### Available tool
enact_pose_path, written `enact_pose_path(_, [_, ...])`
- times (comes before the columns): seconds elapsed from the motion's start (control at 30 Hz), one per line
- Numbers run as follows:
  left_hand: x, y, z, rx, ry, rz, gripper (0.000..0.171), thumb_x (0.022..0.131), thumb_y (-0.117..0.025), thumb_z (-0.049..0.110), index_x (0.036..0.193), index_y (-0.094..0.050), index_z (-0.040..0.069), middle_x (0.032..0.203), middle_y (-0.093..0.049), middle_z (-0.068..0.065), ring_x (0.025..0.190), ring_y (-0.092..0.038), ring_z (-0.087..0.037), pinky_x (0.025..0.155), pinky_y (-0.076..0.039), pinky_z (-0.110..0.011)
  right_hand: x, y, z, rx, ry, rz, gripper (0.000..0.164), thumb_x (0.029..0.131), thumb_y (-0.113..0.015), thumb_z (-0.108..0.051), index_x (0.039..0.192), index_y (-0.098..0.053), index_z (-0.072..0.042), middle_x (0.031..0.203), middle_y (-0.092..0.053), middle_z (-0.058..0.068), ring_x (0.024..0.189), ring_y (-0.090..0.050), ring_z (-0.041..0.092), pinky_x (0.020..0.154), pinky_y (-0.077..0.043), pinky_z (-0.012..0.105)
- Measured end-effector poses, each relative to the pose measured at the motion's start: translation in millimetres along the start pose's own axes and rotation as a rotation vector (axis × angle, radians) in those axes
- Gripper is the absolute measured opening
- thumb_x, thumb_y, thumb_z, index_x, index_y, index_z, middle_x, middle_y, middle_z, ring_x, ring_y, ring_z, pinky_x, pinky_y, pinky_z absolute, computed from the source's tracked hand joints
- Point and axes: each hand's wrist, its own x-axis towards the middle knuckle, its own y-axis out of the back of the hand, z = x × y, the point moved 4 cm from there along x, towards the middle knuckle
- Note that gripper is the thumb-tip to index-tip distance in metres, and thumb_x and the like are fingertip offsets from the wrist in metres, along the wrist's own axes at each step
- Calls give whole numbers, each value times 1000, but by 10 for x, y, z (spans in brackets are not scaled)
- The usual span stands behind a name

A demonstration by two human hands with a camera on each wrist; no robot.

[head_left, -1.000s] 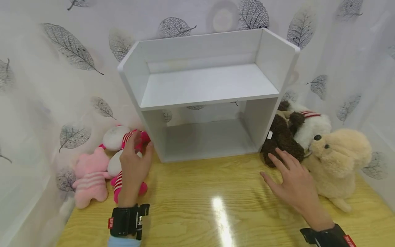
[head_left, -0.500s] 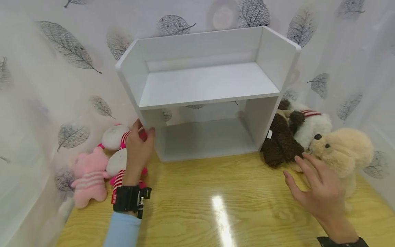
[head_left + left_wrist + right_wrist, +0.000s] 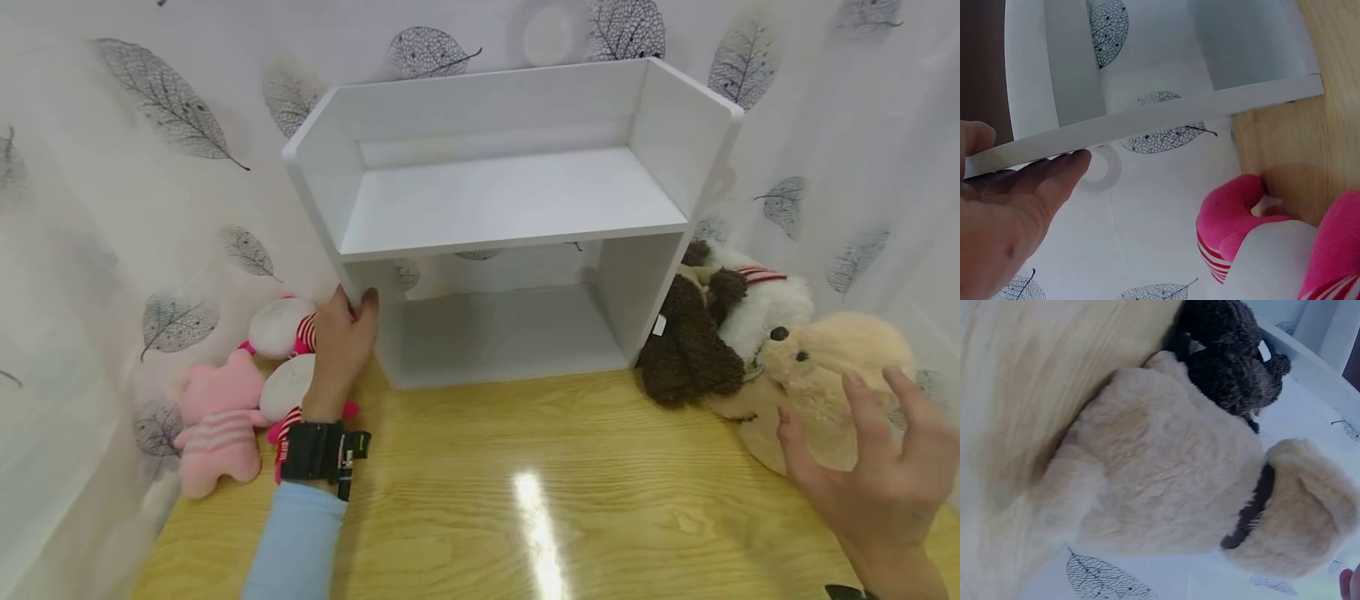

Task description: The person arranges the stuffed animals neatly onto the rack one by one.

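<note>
A white two-tier shelf point(image 3: 517, 200) stands on the wooden table. My left hand point(image 3: 343, 343) grips the front edge of its left side panel; in the left wrist view the thumb lies on one side of the panel edge point(image 3: 1147, 122) and the fingers on the other. At the right, my right hand point(image 3: 877, 471) is held up with fingers spread, holding nothing. It is nearest to a beige plush dog point(image 3: 840, 354) and partly covers it in the head view. The right wrist view shows the dog's furry body point(image 3: 1166, 462) and dark collar point(image 3: 1255, 506).
Left of the shelf lie a pink plush toy point(image 3: 221, 417) and two white-and-pink plush toys with red stripes, one point(image 3: 273, 327) behind the other point(image 3: 287, 387). A dark brown plush point(image 3: 686, 350) and a white plush point(image 3: 776, 304) sit against the shelf's right side. A leaf-print curtain point(image 3: 172, 217) hangs behind.
My left hand has moved forward from above the pink toys and taken hold of the shelf's left panel. My right hand has moved right, away from the brown plush to the beige dog.
</note>
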Motion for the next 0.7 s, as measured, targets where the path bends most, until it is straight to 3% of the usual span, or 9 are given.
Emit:
enact_pose_path(0.07, [8, -13, -9, 15, 9, 3, 40, 102, -54, 27, 128, -60, -3, 121, -69, -28, 108, -64, -38, 94, -49, -56, -37, -1, 81, -18, -33, -4, 64, 89, -63, -56, 117, -63, 2, 125, -62, 29, 114, -58, 51, 112, -43, 49])
enact_pose_path(0.2, [10, -30, -13, 32, -1, 2, 39, 101, -55, 22, 127, -60, -5, 121, -69, -29, 107, -65, -40, 93, -50, -58, -113, 16, 246, -94, -74, -45, 76, 86, -59, -68, 123, -56, -1, 132, -58, 27, 120, -56, 50, 114, -41, 49])
enact_pose_path(0.37, [13, -31, 0, 62, -30, 12, 34, 98, -58, 18, 122, -62, -8, 111, -70, -31, 97, -65, -41, 88, -51, -58, -214, 77, 436, -153, -129, -171, 94, 84, -53, -78, 132, -49, 3, 138, -54, 31, 123, -52, 54, 115, -38, 55])
enact_pose_path(0.47, [10, -27, -3, 78, -30, 11, 34, 98, -58, 18, 120, -63, -7, 111, -71, -31, 98, -66, -42, 87, -51, -58, -291, 111, 550, -175, -198, -332, 109, 83, -49, -84, 143, -37, 5, 136, -49, 41, 109, -52, 59, 87, -49, 65])
enact_pose_path(0.57, [15, -26, -5, 91, -33, 8, 33, 98, -58, 18, 120, -63, -7, 111, -71, -31, 98, -66, -42, 87, -51, -59, -363, 149, 660, -172, -318, -502, 113, 80, -63, -74, 153, -25, 2, 136, -43, 46, 97, -50, 61, 55, -41, 72])
enact_pose_path(0.63, [16, -31, -6, 94, -33, 3, 33, 98, -57, 17, 120, -62, -8, 110, -71, -31, 96, -65, -42, 86, -51, -59, -402, 156, 727, -160, -444, -586, 115, 76, -77, -59, 159, -18, -5, 137, -40, 45, 93, -49, 63, 50, -35, 75])
enact_pose_path(0.7, [6, -36, -6, 92, -27, -6, 33, 99, -57, 17, 120, -62, -8, 110, -70, -31, 95, -64, -41, 86, -51, -58, -447, 151, 788, -173, -571, -648, 122, 72, -85, -41, 162, -10, -10, 142, -38, 44, 94, -50, 69, 56, -37, 79])
